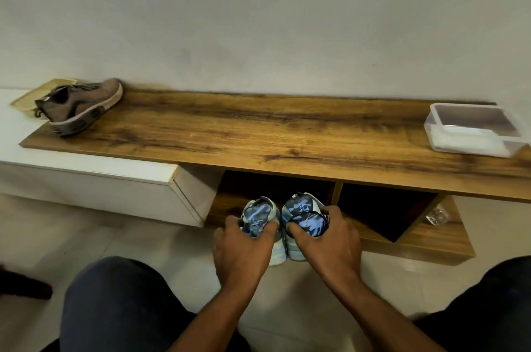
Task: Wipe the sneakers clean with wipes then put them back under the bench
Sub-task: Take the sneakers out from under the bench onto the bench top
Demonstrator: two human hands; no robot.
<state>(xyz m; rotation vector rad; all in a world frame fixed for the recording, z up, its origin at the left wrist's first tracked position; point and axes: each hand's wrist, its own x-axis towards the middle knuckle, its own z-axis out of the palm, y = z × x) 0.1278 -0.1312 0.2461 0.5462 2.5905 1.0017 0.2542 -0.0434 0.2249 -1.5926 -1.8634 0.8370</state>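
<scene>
Two blue sneakers low centre of frame, side by side, touching or nearly so, toes pointing into the left cubby (275,188) under the bench (258,133), heels out over the floor tile. Left sneaker (256,218): blue-and-black marbled upper, pale mint/white sole visible at heel. Right sneaker (304,212): same pattern, pale sole, white tab near collar. Left hand (244,248) gripping left sneaker at heel/collar, thumb and fingers curled round both sides. Right hand (327,236) gripping right sneaker the same way, thumb on inner side, fingers wrapped over outer edge. Front halves of both inside the cubby mouth, in shadow, detail there not readable. Brown sneaker (79,106) upper left on bench top, tilted on its side, grey-white sole facing camera, toe end resting on a tan tray (26,100). Clear plastic tub (474,129) far right on bench top, something white inside, cannot tell what. Right cubby (385,211) dark; small clear item (436,215) at its right edge, blurred. Dark-trousered knees (115,303) bottom left and right.
</scene>
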